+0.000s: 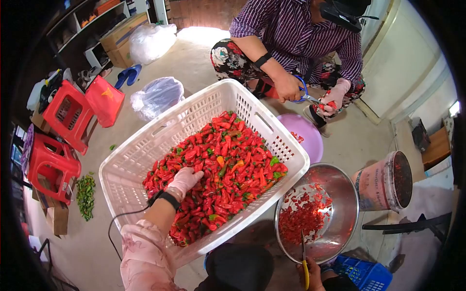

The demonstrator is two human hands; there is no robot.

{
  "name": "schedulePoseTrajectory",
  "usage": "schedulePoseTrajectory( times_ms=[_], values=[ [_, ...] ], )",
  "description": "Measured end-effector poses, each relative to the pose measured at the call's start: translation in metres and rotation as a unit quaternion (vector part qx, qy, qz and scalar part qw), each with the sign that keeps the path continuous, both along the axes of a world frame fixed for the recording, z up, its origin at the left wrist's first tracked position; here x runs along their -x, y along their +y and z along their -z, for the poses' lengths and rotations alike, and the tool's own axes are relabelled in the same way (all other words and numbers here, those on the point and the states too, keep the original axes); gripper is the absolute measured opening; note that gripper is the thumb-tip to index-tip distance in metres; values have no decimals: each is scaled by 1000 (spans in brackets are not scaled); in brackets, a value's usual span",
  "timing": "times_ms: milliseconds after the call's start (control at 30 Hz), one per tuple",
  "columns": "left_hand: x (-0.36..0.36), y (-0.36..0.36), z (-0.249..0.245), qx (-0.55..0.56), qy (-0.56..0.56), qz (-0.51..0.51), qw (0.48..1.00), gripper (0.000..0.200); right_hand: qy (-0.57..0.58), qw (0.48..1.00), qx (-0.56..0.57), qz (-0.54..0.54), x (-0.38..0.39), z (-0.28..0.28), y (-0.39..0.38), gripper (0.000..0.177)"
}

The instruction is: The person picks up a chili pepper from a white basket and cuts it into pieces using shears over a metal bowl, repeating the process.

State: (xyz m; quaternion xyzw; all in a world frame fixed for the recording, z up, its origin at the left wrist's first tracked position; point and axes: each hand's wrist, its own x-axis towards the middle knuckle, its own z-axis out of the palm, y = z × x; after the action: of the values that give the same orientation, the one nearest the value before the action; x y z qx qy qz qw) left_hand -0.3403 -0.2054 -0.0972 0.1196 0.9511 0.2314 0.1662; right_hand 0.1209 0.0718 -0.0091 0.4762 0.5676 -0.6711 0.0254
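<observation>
My left hand [183, 180] (gloved) lies on the chillies [228, 165] heaped in the white basket [141, 150]; I cannot tell whether its fingers grip any. My right hand [313, 275] holds yellow-handled scissors [304, 257], blades up, at the steel bowl's [342, 194] near rim.

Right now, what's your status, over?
Left hand on chilies in white basket. Right hand holds scissors at steel bowl. Co-worker opposite, cutting too.

A pale concrete floor [194, 68] runs back to a sunlit patch [201, 35] at the wooden door [204, 10]. Dark shelving [90, 26] with a cardboard box [124, 38] lines the left — two red plastic stools [68, 114] stand before it. A white wall [412, 63] closes the right.
</observation>
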Motion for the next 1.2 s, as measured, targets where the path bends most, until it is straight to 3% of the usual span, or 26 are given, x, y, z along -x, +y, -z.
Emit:
schedulePoseTrajectory(
  times_ms=[33,67,100,133,233,267,300,333,367,400,433,467,533,567,633,700,767,800,833,867,900,933,1000,1100,1167,1200],
  values=[
    [1,-7,-5,0,0,-1,1000,42,27,997,-71,-23,-2,10,-2,16],
    [1,-14,-10,-172,-168,-140,960,37,54,987,-141,-46,-4,18,-3,16],
    [-1,-17,-20,-331,-324,-269,845,31,53,987,-141,-47,-5,20,-2,16],
    [-5,-19,-35,-390,-349,-290,802,18,41,991,-120,-44,-7,20,0,15],
    [2,-18,-35,-343,-290,-275,850,11,7,999,-29,-13,-1,11,6,12],
    [6,-13,-37,-238,-248,-267,900,12,-15,999,40,16,2,7,7,10],
    [14,-14,-16,-238,-248,-268,900,12,-16,999,40,16,4,8,7,10],
    [27,-15,19,-208,-50,-219,952,20,-26,998,51,27,5,8,8,10],
    [35,-14,40,-170,150,-161,961,27,-36,997,62,38,6,9,9,10],
    [28,3,-10,-68,111,-136,982,41,-38,997,61,39,9,5,6,10],
    [31,4,-1,-68,108,-136,982,41,-28,999,-12,-7,12,-1,0,12],
    [37,5,13,-48,186,-69,979,43,-18,995,-85,-52,14,-4,-3,15],
    [47,6,45,17,283,36,958,41,-3,999,-38,-15,-5,23,5,14],
    [45,11,36,16,281,35,959,41,13,1000,10,22,-12,33,9,14],
    [35,26,-2,136,36,-21,990,42,2,996,33,83,-8,29,6,15],
    [32,24,-11,166,14,0,986,38,-4,988,55,147,0,25,2,16],
    [25,11,-10,89,-51,-47,994,35,-5,984,25,174,3,23,2,20],
    [24,-7,34,-17,62,-76,995,31,-6,984,24,175,7,14,3,20],
    [14,10,-33,-143,-257,-204,934,24,-23,998,-41,37,12,1,4,22],
    [12,3,-30,-236,-300,-198,903,20,-40,988,-105,-103,14,-7,4,26],
    [9,0,-34,-326,-339,-191,862,17,-41,988,-106,-103,12,-6,3,26],
    [4,3,-38,-327,-340,-191,861,17,-31,993,-77,-79,11,-2,2,26],
    [-11,19,-55,-430,-385,-152,802,20,-21,997,-51,-56,11,-3,1,26],
    [-28,61,-75,-274,-347,-37,896,23,-39,986,-102,-128,13,-8,1,26],
    [-30,83,-11,-256,-47,176,949,26,-44,991,-81,-92,7,3,2,28],
    [-37,97,-17,-152,30,189,970,34,-45,991,-84,-91,7,2,2,28]
  ],
)
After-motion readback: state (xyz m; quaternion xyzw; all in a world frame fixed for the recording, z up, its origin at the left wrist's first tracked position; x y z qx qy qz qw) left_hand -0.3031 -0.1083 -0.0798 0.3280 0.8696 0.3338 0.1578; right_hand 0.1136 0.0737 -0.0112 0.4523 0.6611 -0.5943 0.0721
